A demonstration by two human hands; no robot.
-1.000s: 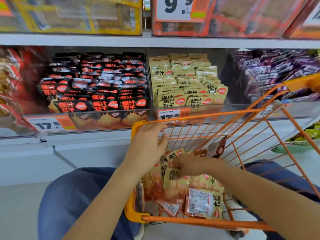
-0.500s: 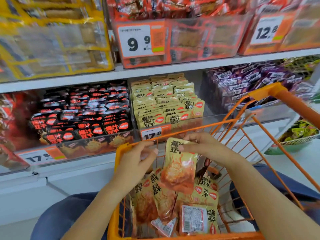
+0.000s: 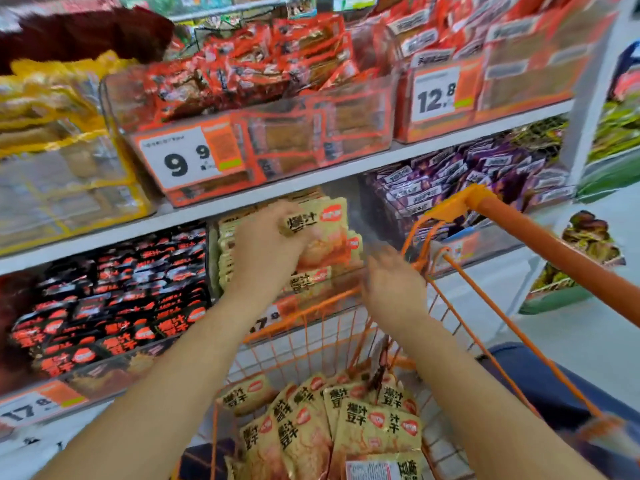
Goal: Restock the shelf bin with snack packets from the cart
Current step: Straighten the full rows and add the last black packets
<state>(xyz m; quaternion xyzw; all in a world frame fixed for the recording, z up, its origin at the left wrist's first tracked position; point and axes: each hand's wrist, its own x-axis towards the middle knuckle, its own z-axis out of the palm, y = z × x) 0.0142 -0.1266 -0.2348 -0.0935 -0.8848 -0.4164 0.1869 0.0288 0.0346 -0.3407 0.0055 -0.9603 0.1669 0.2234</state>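
You read "9.9" on the upper bin's price tag (image 3: 188, 157) | "12.8" on the tag to its right (image 3: 437, 95) | "17.8" on the lower-left shelf tag (image 3: 29, 408) | "爆汁豆干" on the cart's yellow packets (image 3: 367, 426) and the black packets (image 3: 117, 342).

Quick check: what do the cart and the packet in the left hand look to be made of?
Cart: thin wire rods, probably metal with a glossy orange coating; the corner piece looks like moulded plastic. Packet held by the left hand: soft, printed plastic film that looks slightly shiny; it crumples under the fingers.
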